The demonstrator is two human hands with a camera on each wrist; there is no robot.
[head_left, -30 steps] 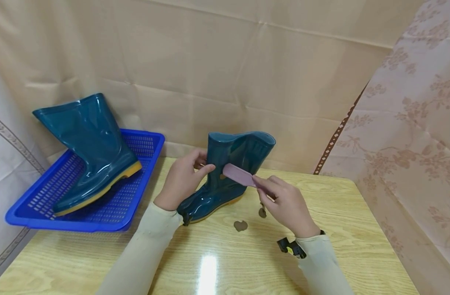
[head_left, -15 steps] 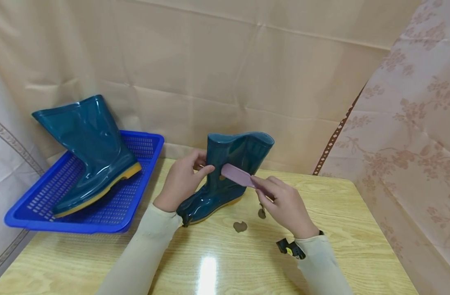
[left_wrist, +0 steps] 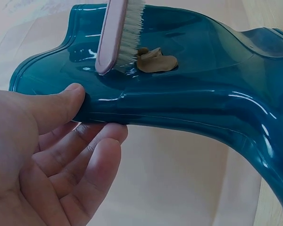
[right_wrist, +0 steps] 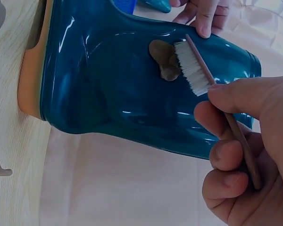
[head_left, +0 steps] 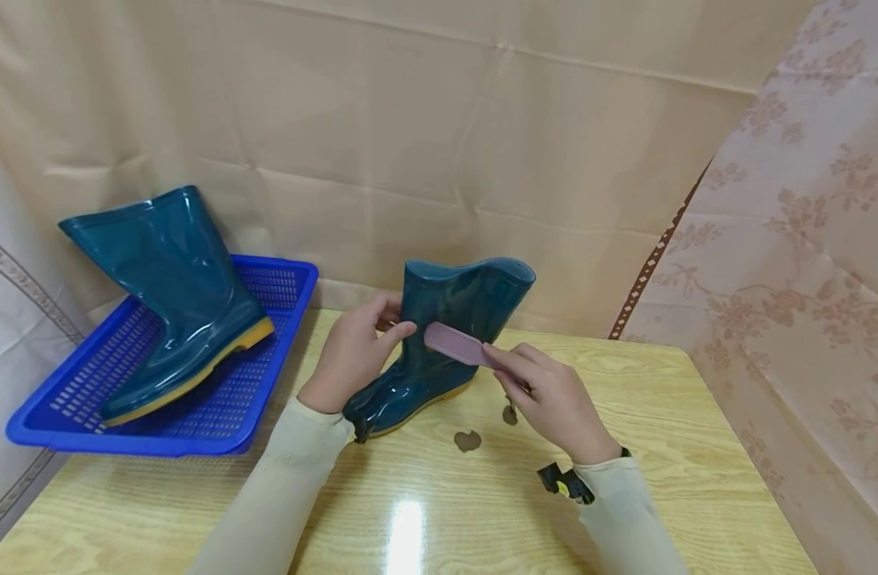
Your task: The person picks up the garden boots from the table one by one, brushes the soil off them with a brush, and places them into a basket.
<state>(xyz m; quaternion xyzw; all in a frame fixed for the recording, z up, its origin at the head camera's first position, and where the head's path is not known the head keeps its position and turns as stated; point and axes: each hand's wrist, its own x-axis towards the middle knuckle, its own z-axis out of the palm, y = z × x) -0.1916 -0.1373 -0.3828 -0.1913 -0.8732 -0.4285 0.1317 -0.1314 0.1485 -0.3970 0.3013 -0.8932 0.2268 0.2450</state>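
Note:
A glossy dark teal rain boot (head_left: 446, 302) with a yellow sole stands upright on the table, toe pointing toward the lower left. My left hand (head_left: 358, 351) grips the front edge of its shaft, thumb on the near side and fingers on the far side. In my right hand (head_left: 557, 399) is a brush (head_left: 456, 344) with a flat pink handle and white bristles, held by the handle. Its bristles (right_wrist: 192, 69) face the shaft, right at the edge of a brown mud-like patch (left_wrist: 156, 63) stuck there. The head view hides most of that patch behind the brush.
At the left, a blue plastic basket (head_left: 307, 289) carries a second teal boot (head_left: 183, 263), leaning on its side. Brown flat pieces, one (head_left: 468, 441) in front of the boot and another (head_left: 510, 414) near my right hand, lie on the wooden table (head_left: 669, 447). Beige cloth hangs behind.
My right hand has shifted the brush slightly left across the boot shaft, toward my left thumb. The left hand keeps its grip, and the boot stays in place.

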